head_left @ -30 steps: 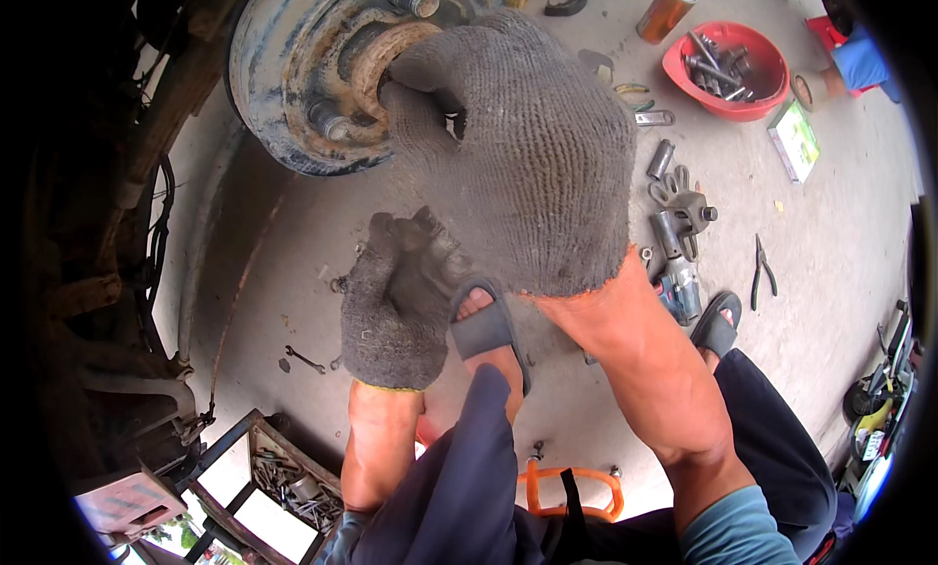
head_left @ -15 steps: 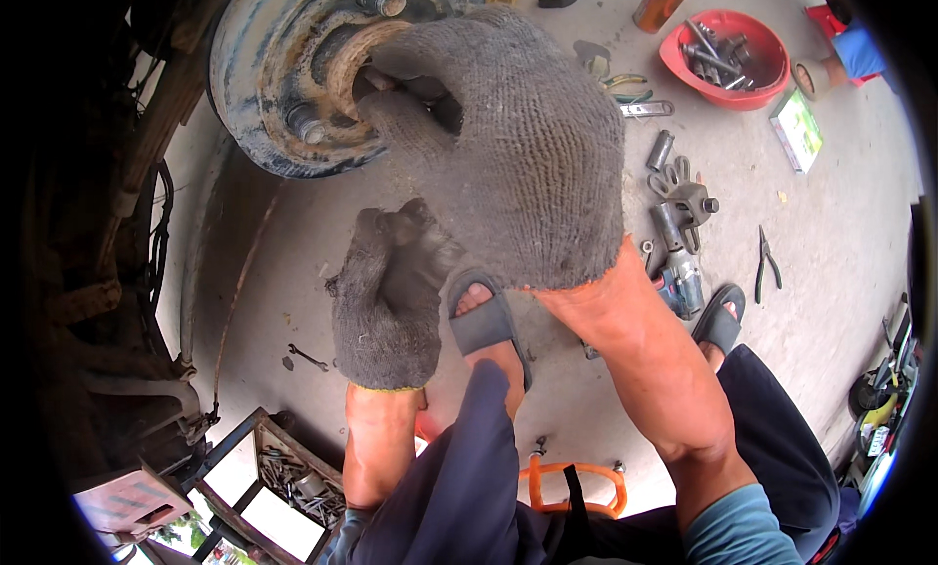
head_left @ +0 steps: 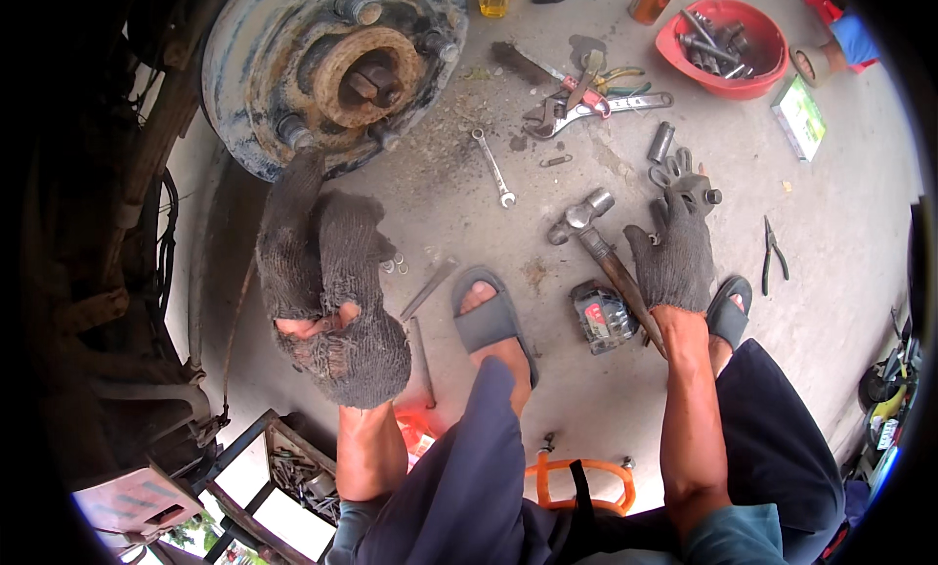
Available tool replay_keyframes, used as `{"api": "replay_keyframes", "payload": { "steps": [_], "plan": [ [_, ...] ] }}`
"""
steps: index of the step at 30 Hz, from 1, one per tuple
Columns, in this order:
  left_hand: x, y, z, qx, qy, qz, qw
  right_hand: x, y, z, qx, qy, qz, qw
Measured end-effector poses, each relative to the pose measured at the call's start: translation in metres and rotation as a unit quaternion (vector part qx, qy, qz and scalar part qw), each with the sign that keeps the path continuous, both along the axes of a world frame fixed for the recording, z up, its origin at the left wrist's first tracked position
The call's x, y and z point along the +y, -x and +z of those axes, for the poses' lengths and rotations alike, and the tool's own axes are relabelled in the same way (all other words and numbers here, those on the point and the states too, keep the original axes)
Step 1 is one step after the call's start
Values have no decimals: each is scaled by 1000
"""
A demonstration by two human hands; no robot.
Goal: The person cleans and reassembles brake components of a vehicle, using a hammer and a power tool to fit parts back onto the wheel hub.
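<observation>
My left hand (head_left: 337,282) wears a dark grey knit glove with skin showing through holes in it. Its fingers stretch up to a lower stud of the rusty wheel hub (head_left: 234,81), and I see nothing held in it. The hub's rough centre ring (head_left: 337,91) is uncovered. On the right, my gloved right hand (head_left: 674,257) reaches to the floor with its thumb apart from the fingers. It hovers over or touches tools there; the fingertips are partly hidden. A ball-peen hammer (head_left: 611,257) lies beside it, its handle crossing near a dark battery pack (head_left: 603,316). Past the fingers sits a metal puller (head_left: 692,189).
A red bowl (head_left: 674,49) holds metal bolts and sockets. Nearby lie an adjustable wrench (head_left: 640,103), a combination wrench (head_left: 493,169), a socket (head_left: 661,142) and pliers (head_left: 772,252). An open tool tray (head_left: 244,516) stands lower left. Another person's arm (head_left: 816,66) shows at the upper right.
My right hand has moved from in front of the hub down to the tools at the right, covering a power tool seen earlier. My left hand has risen toward the hub.
</observation>
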State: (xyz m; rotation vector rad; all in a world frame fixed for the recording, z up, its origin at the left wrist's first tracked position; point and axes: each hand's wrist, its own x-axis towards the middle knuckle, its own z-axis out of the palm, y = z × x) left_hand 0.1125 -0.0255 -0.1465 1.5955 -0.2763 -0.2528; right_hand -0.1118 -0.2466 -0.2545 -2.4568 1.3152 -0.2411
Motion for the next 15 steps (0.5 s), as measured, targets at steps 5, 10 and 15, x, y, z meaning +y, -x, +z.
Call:
{"api": "replay_keyframes", "payload": {
  "steps": [5, 10, 15],
  "plan": [
    [19, -6, -16, -6, -27, 19, 999, 6, 21, -16, 232, -112, 6, 966],
    [45, -10, -33, 6, -52, 32, 998, 17, 32, -47, 136, -184, 20, 973],
    [46, -13, -35, 8, -53, 29, 998, 27, 6, -33, 181, -292, 38, 938]
  ]
}}
